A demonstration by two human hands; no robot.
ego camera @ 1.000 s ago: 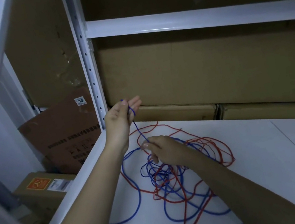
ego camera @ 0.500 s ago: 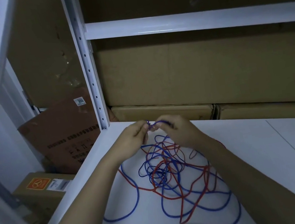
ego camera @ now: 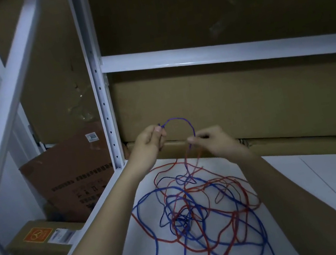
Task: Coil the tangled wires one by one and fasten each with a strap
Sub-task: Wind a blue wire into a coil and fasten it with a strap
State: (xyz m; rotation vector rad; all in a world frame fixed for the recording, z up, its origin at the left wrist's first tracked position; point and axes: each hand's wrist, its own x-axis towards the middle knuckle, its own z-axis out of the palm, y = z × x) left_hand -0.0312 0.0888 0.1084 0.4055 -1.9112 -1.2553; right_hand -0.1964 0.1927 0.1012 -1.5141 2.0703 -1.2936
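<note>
A tangle of blue wire (ego camera: 184,122) and red wire (ego camera: 244,199) lies spread on the white shelf (ego camera: 310,203). My left hand (ego camera: 150,140) is raised above the shelf's back left corner and pinches the end of the blue wire between thumb and fingers. From there the blue wire arcs up and over to my right hand (ego camera: 214,141), which pinches it a short way along. Below my right hand the wire drops into the tangle. No strap is in view.
A white upright post (ego camera: 100,94) of the rack stands just left of my left hand, with a white crossbar (ego camera: 228,53) above. Cardboard boxes (ego camera: 247,99) line the back of the shelf. More boxes (ego camera: 69,174) sit on the floor to the left.
Both hands rose from close together over the tangle and drew apart. A loop of blue wire now arcs between them, and part of the tangle is pulled upward.
</note>
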